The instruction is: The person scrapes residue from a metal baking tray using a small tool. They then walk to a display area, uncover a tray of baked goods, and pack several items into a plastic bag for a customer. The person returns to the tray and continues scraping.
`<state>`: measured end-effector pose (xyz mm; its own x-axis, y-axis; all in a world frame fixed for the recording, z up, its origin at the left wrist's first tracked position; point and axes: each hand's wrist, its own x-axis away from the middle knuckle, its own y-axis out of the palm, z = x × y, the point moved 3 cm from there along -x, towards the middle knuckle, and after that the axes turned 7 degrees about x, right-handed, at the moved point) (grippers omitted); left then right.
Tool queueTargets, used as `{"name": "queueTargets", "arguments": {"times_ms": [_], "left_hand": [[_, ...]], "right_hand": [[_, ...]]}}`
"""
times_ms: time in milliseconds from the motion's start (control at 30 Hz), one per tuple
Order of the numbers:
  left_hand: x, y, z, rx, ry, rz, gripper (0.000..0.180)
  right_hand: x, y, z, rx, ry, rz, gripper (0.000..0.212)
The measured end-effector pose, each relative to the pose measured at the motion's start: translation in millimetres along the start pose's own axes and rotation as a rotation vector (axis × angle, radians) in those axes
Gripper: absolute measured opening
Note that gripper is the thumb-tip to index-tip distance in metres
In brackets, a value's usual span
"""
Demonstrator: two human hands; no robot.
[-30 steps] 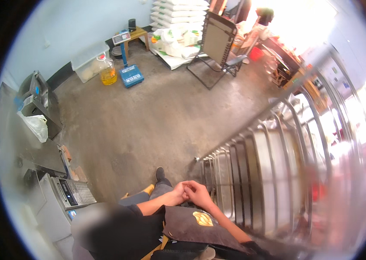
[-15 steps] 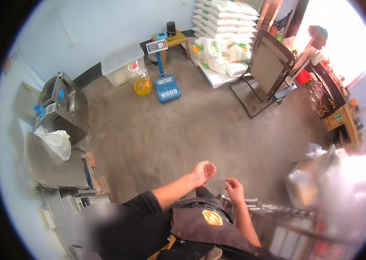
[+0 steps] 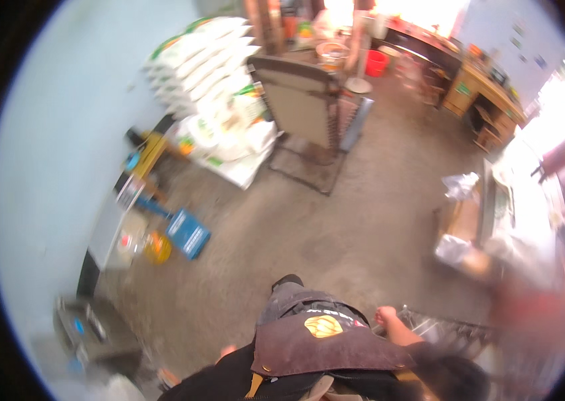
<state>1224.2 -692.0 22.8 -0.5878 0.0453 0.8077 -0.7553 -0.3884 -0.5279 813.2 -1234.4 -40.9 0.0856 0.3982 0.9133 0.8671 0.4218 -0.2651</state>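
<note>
My right hand [image 3: 385, 315] is at my right side, its fingers curled in with nothing seen in them. A metal wire rack [image 3: 446, 329] stands right beside it; I cannot tell whether they touch. Of my left hand [image 3: 228, 350] only a small blurred bit shows past the dark sleeve, low and left of my body, and its fingers are hidden. I wear a brown apron [image 3: 329, 344] with a yellow round print, over dark clothes. One dark shoe [image 3: 288, 281] points forward on the grey floor.
Ahead stands a framed chair [image 3: 299, 100], with stacked white sacks [image 3: 209, 67] to its left. A blue platform scale [image 3: 189, 234] and a jug of yellow oil [image 3: 157, 247] are on the left floor, above a metal machine [image 3: 105, 334]. A wooden desk [image 3: 489, 87] is far right.
My view has swung to the right, so the sacks, chair and scale now lie further left. Both hands have dropped from in front of me to my sides; the left is mostly hidden.
</note>
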Motion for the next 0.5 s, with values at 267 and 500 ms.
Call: {"name": "queueTargets", "arguments": {"times_ms": [267, 500], "left_hand": [[-147, -27, 339, -0.730, 0.648, -0.189, 0.029], [-236, 81, 810, 0.209, 0.315, -0.384, 0.017]], "right_hand": [[-54, -17, -177, 0.026, -0.139, 0.192, 0.006], [-52, -54, -356, -0.258, -0.162, 0.254, 0.016]]}}
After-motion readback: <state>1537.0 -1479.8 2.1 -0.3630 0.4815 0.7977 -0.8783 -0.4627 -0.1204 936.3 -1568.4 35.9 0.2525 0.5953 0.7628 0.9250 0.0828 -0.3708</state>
